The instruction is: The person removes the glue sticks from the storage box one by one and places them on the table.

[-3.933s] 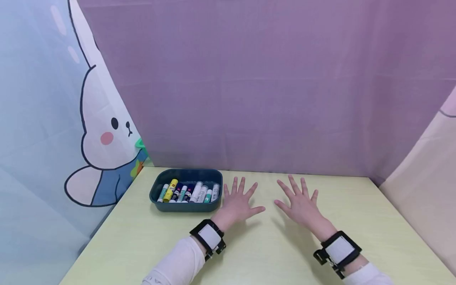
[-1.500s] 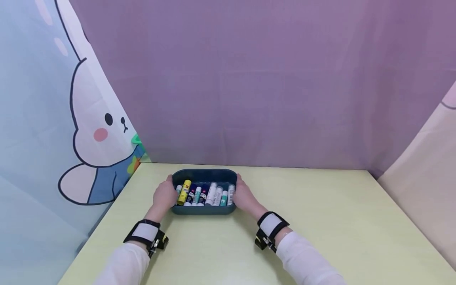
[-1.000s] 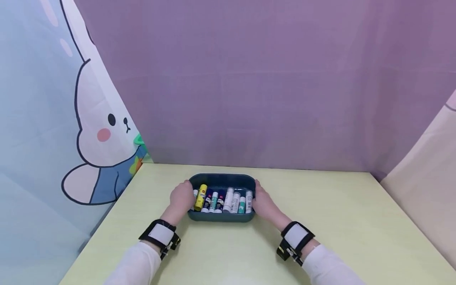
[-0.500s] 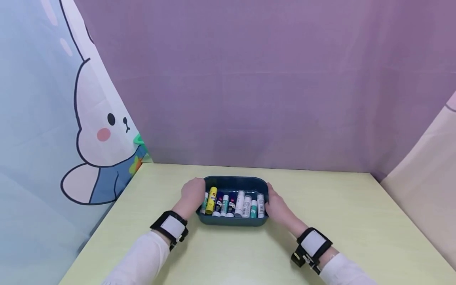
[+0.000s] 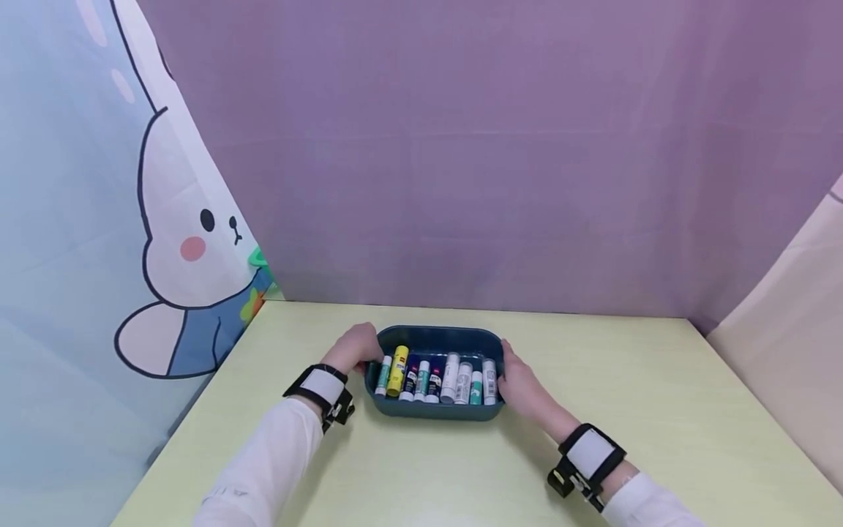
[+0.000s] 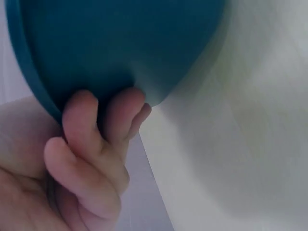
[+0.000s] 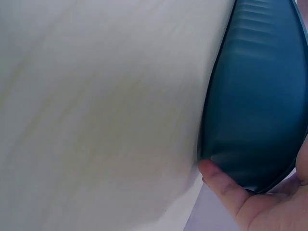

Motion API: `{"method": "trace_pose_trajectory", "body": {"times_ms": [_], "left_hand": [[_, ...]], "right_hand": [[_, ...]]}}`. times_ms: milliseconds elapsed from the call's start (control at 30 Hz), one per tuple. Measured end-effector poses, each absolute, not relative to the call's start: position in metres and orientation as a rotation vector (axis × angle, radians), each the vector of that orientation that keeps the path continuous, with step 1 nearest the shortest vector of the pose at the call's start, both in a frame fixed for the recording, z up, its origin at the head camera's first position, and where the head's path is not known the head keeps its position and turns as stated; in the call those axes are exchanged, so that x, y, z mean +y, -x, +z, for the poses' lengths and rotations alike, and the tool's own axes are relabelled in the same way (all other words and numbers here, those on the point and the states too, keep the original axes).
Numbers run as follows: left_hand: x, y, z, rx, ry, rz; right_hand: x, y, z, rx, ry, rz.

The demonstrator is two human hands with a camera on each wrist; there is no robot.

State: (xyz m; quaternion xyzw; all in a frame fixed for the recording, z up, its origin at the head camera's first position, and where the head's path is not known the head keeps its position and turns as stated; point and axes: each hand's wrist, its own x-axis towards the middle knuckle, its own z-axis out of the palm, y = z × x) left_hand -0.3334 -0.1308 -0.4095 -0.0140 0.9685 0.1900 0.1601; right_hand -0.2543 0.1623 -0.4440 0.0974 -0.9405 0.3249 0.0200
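Gripping tub (image 5: 435,410) at nine o'clock with left hand (image 5: 356,345), fingers (image 6: 81,115) curled against its end. Find tub toward eleven o'clock on the table (image 5: 441,476); can't tell if lifted. Count nine sticks (image 5: 423,380) inside, side by side, pointing to twelve. Gripping at three o'clock with right hand (image 5: 525,384), closed round that end, one finger (image 7: 224,188) low, rest partly hidden. Best to squeeze both ends evenly, stay level, move hands together, avoid rolling sticks.
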Motion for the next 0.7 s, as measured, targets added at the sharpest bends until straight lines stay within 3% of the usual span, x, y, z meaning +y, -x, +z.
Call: {"method": "trace_pose_trajectory", "body": {"times_ms": [333,700], "left_hand": [[-0.131,0.336,-0.409,2.726,0.081,0.539],[-0.127,0.336,-0.408,2.735,0.130,0.537]], "right_hand": [[0.162,0.256,-0.432,-3.008,-0.350,0.744],[0.144,0.256,-0.364,-3.071,-0.284,0.624]]}}
